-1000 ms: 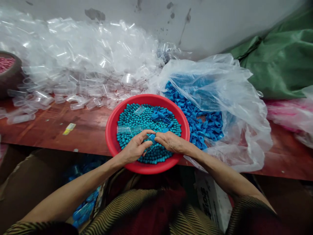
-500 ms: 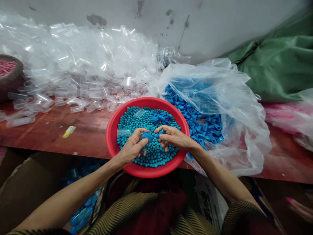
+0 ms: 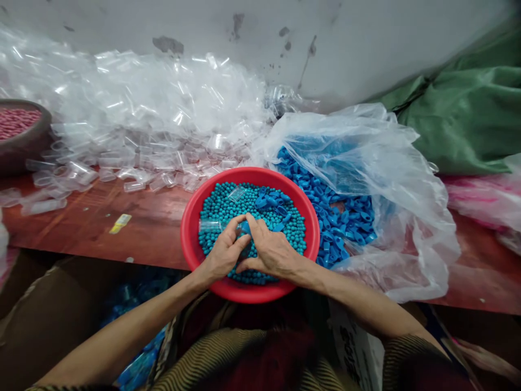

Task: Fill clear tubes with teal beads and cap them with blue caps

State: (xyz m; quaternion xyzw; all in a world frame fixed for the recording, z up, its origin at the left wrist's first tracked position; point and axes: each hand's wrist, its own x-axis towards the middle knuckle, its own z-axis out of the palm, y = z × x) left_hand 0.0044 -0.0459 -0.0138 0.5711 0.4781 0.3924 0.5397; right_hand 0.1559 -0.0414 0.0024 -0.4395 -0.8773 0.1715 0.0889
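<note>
Over the red basin, my left hand is closed around a blue plastic cap, whose lower part my fingers hide. In the half-second-old view a clear part showed under this cap. My right hand meets it from the right, index fingertip at the cap, thumb stretched out lower down and apart from the index; its other fingers are mostly hidden. Small teal beads fill the basin. On them lie loose blue caps, a clear tube by my left hand and another clear piece.
Clear plastic tubes are heaped behind and to the left. A bowl of pink pieces stands far left. Right of the basin, a clear plastic bag spills blue caps. Below the table edge, a cardboard box holds blue-topped items.
My right hand has moved left to meet my left hand, its thumb spreading. The blue cap seen in its fingers before no longer shows there. The view has shifted slightly.
</note>
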